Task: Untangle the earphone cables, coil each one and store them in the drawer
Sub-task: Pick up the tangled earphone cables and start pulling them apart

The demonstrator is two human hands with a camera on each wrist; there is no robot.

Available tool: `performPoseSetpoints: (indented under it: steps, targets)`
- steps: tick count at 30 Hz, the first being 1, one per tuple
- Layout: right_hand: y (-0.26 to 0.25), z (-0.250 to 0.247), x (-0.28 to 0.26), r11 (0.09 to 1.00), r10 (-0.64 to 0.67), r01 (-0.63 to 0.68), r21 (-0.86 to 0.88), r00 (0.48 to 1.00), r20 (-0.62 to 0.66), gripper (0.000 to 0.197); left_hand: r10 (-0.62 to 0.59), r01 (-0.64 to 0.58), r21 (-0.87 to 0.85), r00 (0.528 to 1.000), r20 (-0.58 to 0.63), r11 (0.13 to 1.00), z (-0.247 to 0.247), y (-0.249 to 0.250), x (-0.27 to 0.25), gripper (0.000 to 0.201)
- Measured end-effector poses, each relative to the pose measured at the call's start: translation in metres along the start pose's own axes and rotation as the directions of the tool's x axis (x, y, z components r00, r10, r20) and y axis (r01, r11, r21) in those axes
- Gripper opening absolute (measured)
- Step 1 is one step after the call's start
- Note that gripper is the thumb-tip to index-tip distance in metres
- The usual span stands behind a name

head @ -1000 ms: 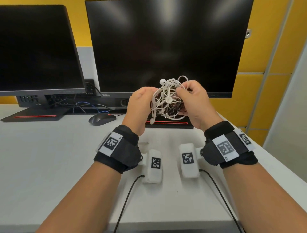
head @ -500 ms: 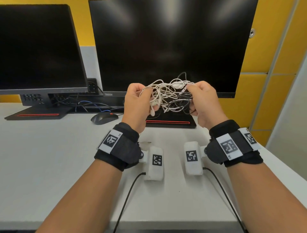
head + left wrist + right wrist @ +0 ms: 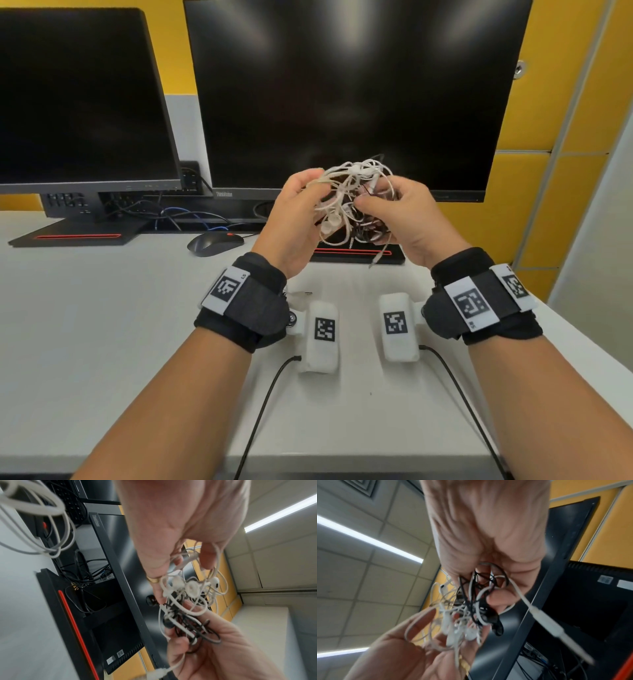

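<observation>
Both of your hands are raised above the white desk (image 3: 102,325), in front of the larger monitor (image 3: 349,96), with the tangle of earphone cables (image 3: 352,202) held between them. Your left hand (image 3: 294,219) has its fingers curled round the white strands on its side of the knot; the left wrist view shows white earbuds (image 3: 192,588) bunched just below those fingers, and a ring (image 3: 153,579) on one of them. Your right hand (image 3: 407,219) pinches the darker part of the tangle, thumb pressed against the curled fingers, with black and white cables mixed inside the grip (image 3: 481,588). One white plug end (image 3: 375,261) hangs loose below the knot, clear of the desk. A mouse (image 3: 214,242) lies on the desk to the left of your hands, and a second monitor (image 3: 82,99) stands further left.
</observation>
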State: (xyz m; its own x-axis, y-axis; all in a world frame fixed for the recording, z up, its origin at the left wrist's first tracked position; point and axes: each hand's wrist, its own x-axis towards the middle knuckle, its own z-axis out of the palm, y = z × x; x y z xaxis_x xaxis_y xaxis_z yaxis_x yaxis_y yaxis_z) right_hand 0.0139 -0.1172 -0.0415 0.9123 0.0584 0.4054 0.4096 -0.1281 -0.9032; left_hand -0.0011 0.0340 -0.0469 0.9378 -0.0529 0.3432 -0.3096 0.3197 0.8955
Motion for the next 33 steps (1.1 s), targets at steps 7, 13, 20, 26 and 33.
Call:
performPoseSetpoints:
  steps: [7, 13, 20, 26, 33]
  targets:
    - [-0.002, -0.005, 0.007, 0.982, 0.038, -0.011, 0.188, 0.989, -0.145, 0.015, 0.060, -0.061, -0.028, 0.997, -0.050, 0.998, -0.002, 0.004, 0.000, 0.028]
    - [-0.002, -0.002, 0.003, 0.982, -0.077, 0.072, 0.173, 0.997, 0.021, 0.028, -0.020, -0.005, 0.202, 0.992, 0.122, 0.979, 0.001, -0.004, -0.004, 0.028]
    - [0.006, -0.001, 0.007, 0.987, -0.152, 0.152, 0.047, 0.988, -0.008, 0.058, 0.131, -0.112, 0.177, 0.987, -0.095, 0.978, -0.009, -0.002, 0.003, 0.007]
    - [0.002, -0.009, 0.006, 0.978, -0.114, 0.113, 0.174, 0.993, -0.004, 0.065, 0.064, -0.057, 0.116, 0.997, -0.054, 0.992, -0.005, 0.006, -0.003, 0.020]
    - [-0.004, -0.009, 0.005, 0.894, -0.123, 0.032, 0.448, 0.977, 0.175, 0.056, 0.025, -0.013, 0.151, 0.997, -0.074, 0.988, -0.005, 0.007, 0.001, 0.010]
